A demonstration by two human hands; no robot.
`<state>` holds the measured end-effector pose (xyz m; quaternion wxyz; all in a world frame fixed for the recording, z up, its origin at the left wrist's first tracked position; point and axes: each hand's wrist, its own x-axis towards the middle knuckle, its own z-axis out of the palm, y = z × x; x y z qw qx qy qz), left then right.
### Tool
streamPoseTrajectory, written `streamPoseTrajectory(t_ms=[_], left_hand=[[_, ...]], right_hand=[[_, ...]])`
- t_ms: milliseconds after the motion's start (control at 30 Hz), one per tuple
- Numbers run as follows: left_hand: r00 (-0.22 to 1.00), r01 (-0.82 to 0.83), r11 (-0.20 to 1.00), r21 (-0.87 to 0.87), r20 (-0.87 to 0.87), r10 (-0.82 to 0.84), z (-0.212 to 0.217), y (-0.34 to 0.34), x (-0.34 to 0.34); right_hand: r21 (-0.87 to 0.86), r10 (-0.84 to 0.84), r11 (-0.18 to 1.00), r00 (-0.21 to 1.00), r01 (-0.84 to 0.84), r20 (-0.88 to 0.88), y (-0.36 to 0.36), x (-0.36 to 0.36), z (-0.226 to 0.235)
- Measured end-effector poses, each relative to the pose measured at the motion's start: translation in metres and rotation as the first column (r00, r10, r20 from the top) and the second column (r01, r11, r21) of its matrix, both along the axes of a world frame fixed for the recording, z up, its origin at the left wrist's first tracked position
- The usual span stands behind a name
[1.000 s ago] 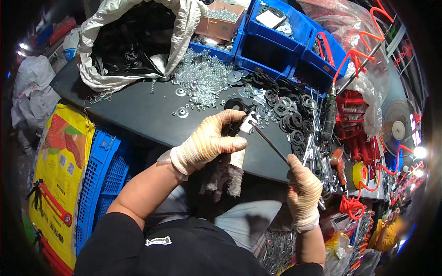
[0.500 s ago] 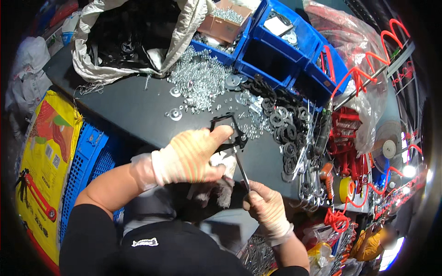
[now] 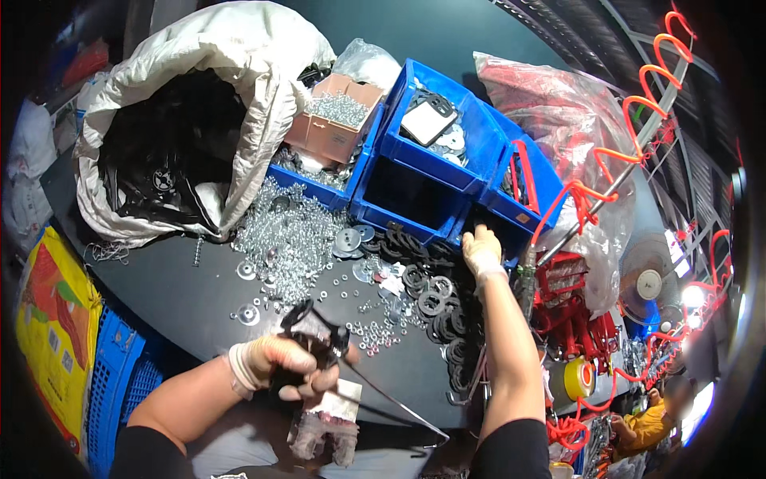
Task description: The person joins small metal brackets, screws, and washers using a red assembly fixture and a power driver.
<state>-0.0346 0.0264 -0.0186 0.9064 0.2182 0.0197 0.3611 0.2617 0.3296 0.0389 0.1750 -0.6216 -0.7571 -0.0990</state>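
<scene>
Bracket, black [image 3: 319,327], is in the left hand [image 3: 295,363] above the near edge of the bench [image 3: 199,299]. Left thumb and fingers are closed around it; blur obscures the exact contact. A slender metal rod [image 3: 399,405] extends from this grip, its long axis slanting rightward and toward the person. Its bent free end lies past the near edge, beside the right forearm. Whether rod and bracket are joined cannot be told.

Right hand [image 3: 483,251] is well apart, at the lower right opening of the blue bins [image 3: 435,164], away from the near edge. Its fingers point into the opening; their spread, and any item held, cannot be determined. From these fingers the bracket lies leftward and nearer the person; the left hand is the nearer one to it. Black rings [image 3: 451,331] and loose hardware [image 3: 291,239] lie between bins and near edge.
</scene>
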Motion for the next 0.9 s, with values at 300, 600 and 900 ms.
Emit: streamPoseTrajectory(t_ms=[300, 600, 900], left_hand=[[0.978, -0.121, 0.984, -0.130, -0.183, 0.096, 0.021, 0.003, -0.007], [0.975, -0.069, 0.994, -0.080, -0.215, 0.050, 0.018, 0.003, -0.005], [0.988, -0.058, 0.993, -0.103, -0.147, 0.042, 0.010, 0.000, -0.006]], right_hand=[[-0.218, 0.084, 0.976, 0.888, 0.018, 0.453, 0.089, -0.001, -0.002], [0.013, 0.066, 0.997, 0.979, -0.070, 0.193, 0.090, 0.026, -0.008], [0.237, 0.479, 0.867, 0.864, -0.439, -0.154, -0.101, 0.012, 0.002]])
